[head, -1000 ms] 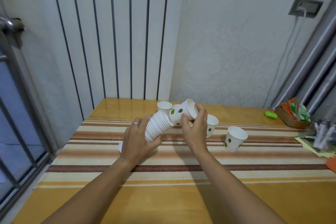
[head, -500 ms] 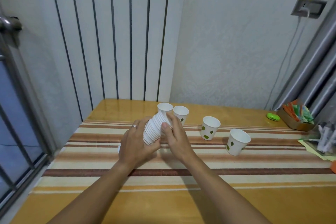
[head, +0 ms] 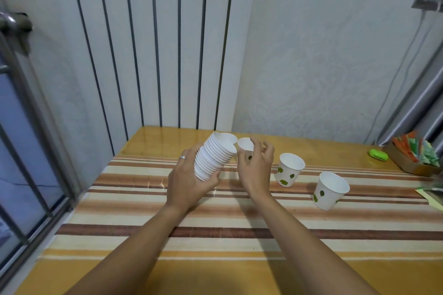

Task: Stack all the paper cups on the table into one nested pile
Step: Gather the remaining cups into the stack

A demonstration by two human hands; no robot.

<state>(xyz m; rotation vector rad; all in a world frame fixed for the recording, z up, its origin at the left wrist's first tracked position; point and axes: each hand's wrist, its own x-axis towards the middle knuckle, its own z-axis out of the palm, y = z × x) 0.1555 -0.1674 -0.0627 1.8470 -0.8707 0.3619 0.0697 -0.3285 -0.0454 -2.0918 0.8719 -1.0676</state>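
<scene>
My left hand [head: 187, 182] grips a long nested stack of white paper cups [head: 213, 163], tilted with its mouth up and to the right. My right hand [head: 256, 172] curls around a single white cup with green spots [head: 245, 144] that stands just right of the stack's mouth; thumb and fingers are apart on either side of it, and I cannot tell whether they touch it. Another cup's rim [head: 226, 137] peeks out behind the top of the stack. Two more spotted cups [head: 288, 172] [head: 329, 191] stand upright to the right.
The striped cloth [head: 215, 223] covers the middle of the wooden table. A small green object [head: 378, 155] and a cardboard box of coloured packets [head: 417, 155] sit at the back right. Papers [head: 431, 195] lie at the right edge. Window bars [head: 28, 175] run along the left.
My right hand pushed a cup onto the stack, then let go and moved right to the nearest standing cup. The stack has tipped more upright in my left hand.
</scene>
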